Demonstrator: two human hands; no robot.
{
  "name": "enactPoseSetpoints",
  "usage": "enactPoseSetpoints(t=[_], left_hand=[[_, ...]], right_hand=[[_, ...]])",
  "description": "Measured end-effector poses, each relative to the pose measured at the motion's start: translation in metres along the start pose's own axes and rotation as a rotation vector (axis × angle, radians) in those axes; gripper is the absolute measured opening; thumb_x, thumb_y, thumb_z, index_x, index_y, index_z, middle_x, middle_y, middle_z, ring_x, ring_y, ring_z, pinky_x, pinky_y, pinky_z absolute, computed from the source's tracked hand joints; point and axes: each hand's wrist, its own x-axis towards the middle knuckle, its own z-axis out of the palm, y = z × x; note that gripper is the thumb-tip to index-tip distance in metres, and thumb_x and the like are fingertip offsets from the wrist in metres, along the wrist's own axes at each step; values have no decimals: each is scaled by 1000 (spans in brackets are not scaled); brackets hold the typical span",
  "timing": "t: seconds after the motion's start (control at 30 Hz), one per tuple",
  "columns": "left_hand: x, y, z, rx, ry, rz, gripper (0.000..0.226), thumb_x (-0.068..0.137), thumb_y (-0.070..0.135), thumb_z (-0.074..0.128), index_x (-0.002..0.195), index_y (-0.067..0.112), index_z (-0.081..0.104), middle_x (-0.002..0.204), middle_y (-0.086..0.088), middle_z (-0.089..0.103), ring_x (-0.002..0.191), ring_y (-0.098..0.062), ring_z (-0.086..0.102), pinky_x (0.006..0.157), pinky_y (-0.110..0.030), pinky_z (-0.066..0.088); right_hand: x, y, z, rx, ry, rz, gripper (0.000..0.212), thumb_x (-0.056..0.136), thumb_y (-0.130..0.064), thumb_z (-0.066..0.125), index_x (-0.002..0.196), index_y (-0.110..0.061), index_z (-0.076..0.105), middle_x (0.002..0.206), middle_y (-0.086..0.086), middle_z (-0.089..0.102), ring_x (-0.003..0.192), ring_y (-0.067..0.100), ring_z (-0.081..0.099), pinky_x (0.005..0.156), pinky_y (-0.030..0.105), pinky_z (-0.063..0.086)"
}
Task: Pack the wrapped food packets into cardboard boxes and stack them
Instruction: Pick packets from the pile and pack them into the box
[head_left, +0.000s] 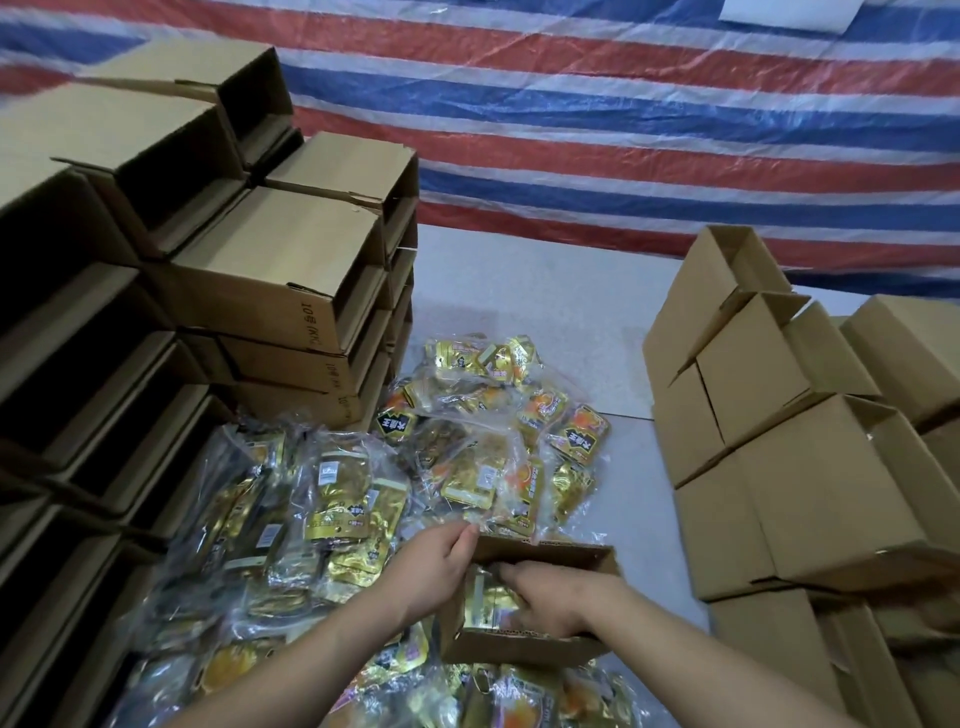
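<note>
- The left hand (441, 564) pinches the far left rim of a small open cardboard box (524, 642), fingers curled over the edge.
- The right hand (553, 597) is inside that box, fingers curled onto a gold wrapped food packet (485, 597) lying in it.
- Just beyond and left of both hands, more clear-bagged gold and orange packets (467, 457) are heaped loose on the pale floor (545, 312).
- Further left of the grip, empty boxes on their sides (275, 270) are stacked, open ends showing.
- Right of the grip stands a stack of closed cartons (810, 499).
- A red, white and blue striped tarp (623, 130) hangs behind.
</note>
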Motion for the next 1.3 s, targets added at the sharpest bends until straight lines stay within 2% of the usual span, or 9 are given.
enactPoseSetpoints(t=[0.27, 0.4, 0.47, 0.57, 0.7, 0.93, 1.07, 1.2, 1.3], left_hand=[[-1, -5, -3, -45, 9, -17, 35, 105, 43, 35, 85, 29, 61, 78, 7, 63, 74, -6, 58, 66, -25, 42], [-6, -6, -2, -53, -9, -16, 32, 105, 43, 36, 84, 34, 58, 75, 11, 60, 68, 1, 54, 60, -19, 39], [-5, -5, 1, -39, 2, -11, 32, 105, 44, 36, 84, 34, 58, 79, 10, 62, 74, -2, 57, 65, -22, 42], [-4, -5, 5, 2, 0, -14, 36, 105, 46, 35, 89, 27, 60, 83, 6, 65, 80, -9, 60, 74, -28, 49], [-3, -6, 10, 20, 3, -7, 39, 105, 45, 34, 103, 21, 64, 99, 2, 69, 95, -15, 62, 91, -35, 49], [-3, -3, 5, -20, 1, -37, 29, 105, 44, 34, 92, 34, 59, 87, 12, 62, 83, -2, 58, 69, -18, 41], [-5, -2, 6, -44, -3, -40, 40, 105, 45, 33, 117, 21, 63, 112, 2, 66, 102, -11, 59, 89, -26, 45], [-5, -1, 6, -59, -13, -60, 47, 105, 46, 34, 129, 16, 61, 126, -3, 64, 115, -17, 58, 103, -31, 44], [-5, 0, 4, -64, 3, -85, 40, 104, 46, 35, 117, 23, 66, 115, 2, 67, 106, -11, 60, 96, -29, 46]], right_hand=[[-19, 5, -11, 246, 129, 5, 73, 89, -51, 66, 152, -28, 38, 152, -7, 45, 133, 13, 48, 108, 26, 37], [-49, 7, -26, 294, 169, 33, 24, 97, -47, 53, 110, -34, 68, 101, -9, 71, 81, 13, 68, 75, 30, 54], [-47, 0, -27, 297, 61, 21, 27, 102, -44, 46, 90, -32, 67, 92, -7, 69, 83, 16, 64, 71, 28, 47], [-18, -11, -10, 269, -73, 55, 37, 104, -36, 37, 118, -15, 64, 126, 10, 62, 103, 21, 59, 81, 24, 37], [2, -21, -6, 384, -39, 105, 32, 101, -30, 33, 88, -15, 58, 93, 7, 61, 62, 13, 46, 56, 28, 36], [-50, 6, -35, 541, 160, -71, 23, 101, -27, 48, 94, -21, 69, 94, 0, 73, 83, 11, 68, 80, 27, 54], [-74, 33, -55, 596, 571, -79, 7, 93, -27, 66, 98, -31, 68, 92, -11, 70, 88, 1, 65, 82, 19, 50], [-58, 48, -49, 191, 380, 30, 59, 88, -47, 68, 141, -26, 51, 133, -10, 56, 122, 8, 53, 104, 26, 43], [-36, 46, -31, 49, 330, 47, 35, 95, -40, 61, 126, -24, 62, 123, -2, 65, 110, 19, 60, 88, 31, 46]])
